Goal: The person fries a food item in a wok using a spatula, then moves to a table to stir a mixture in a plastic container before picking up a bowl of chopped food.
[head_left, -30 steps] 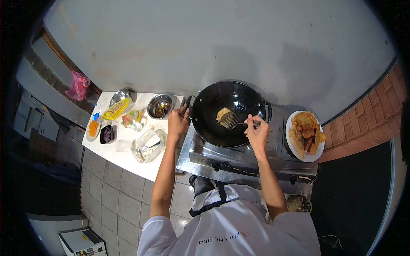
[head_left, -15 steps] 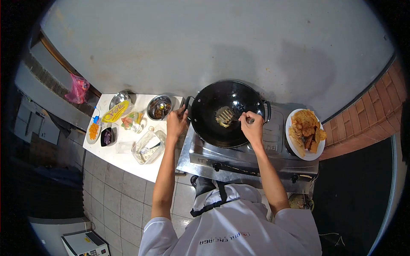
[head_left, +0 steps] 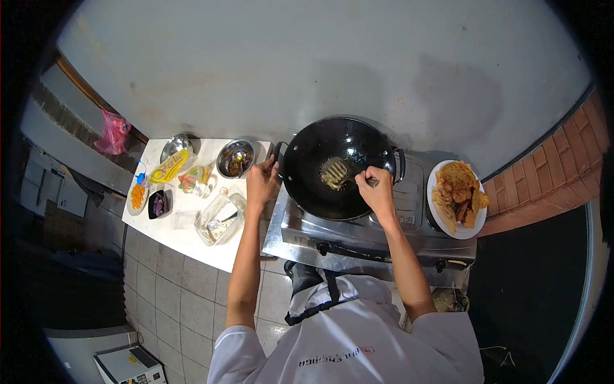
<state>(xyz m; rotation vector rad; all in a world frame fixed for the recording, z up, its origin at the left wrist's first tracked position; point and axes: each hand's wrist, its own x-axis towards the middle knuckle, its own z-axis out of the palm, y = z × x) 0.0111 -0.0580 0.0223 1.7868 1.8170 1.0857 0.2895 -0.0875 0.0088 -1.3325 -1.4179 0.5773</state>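
A black wok [head_left: 307, 192] stands on the steel gas stove [head_left: 332, 238]. My left hand [head_left: 261, 182] is closed at the wok's left loop handle [head_left: 279, 153], gripping it. In my right hand [head_left: 377, 187] is a slotted spatula [head_left: 339, 169], its blade down on the bottom of the wok. Some chopped, lightly browned food [head_left: 331, 181] lies under and around the blade. The spatula's handle is mostly covered by my fingers.
Right of the wok, a white plate [head_left: 441, 221] holds fried food. On the white table [head_left: 173, 233] at left are a steel bowl [head_left: 222, 168], a yellow packet [head_left: 171, 168], a clear container [head_left: 217, 238], a dark bowl [head_left: 153, 213] and a plate of orange pieces [head_left: 137, 197]. Behind rises a grey wall [head_left: 256, 70].
The spatula blade has shifted slightly left, with the food still around it. My left hand stays at the wok handle. The whole view has moved a little.
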